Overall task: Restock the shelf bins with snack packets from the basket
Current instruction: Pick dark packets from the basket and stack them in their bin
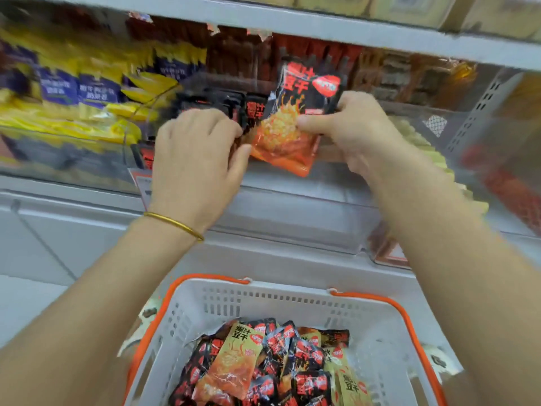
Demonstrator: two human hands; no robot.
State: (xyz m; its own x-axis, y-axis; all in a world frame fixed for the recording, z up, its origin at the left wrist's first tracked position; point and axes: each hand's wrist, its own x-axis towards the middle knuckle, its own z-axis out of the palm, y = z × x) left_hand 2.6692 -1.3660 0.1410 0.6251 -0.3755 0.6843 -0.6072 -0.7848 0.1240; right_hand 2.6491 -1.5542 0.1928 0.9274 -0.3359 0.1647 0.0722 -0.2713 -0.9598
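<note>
Head view, read from nine o'clock across to three. At ten o'clock a bin of yellow and purple packets [87, 92] looks well filled and is not being touched.

Just left of centre, the left hand [196, 153], a gold bangle [175, 222] on its wrist, reaches into the middle bin [292, 206]. Its fingers are bent over a row of black packets [210, 102] standing on edge there. The fingertips are hidden among the packets, so I cannot tell whether they grip the row or only press it back. The thumb points toward two o'clock and lies by the lower left corner of the held packet [292, 118].

That packet, black above and orange below, is upright at about twelve o'clock from the frame's middle, just beside the row's right end and not yet tucked in. At six o'clock the white basket [287, 291] with orange handles holds a heap of basket packets [278, 367], black-red and orange ones mixed.

At one o'clock the right hand [351, 127] pinches the held packet by its right edge, thumb on the front and curled fingers behind. Farther toward three o'clock lie blurred red packets [509, 189] in another bin.

As a judgement, the work is mid-way: the middle bin already carries a row, one packet is about to join it, and the heap below suggests many more trips remain.
</note>
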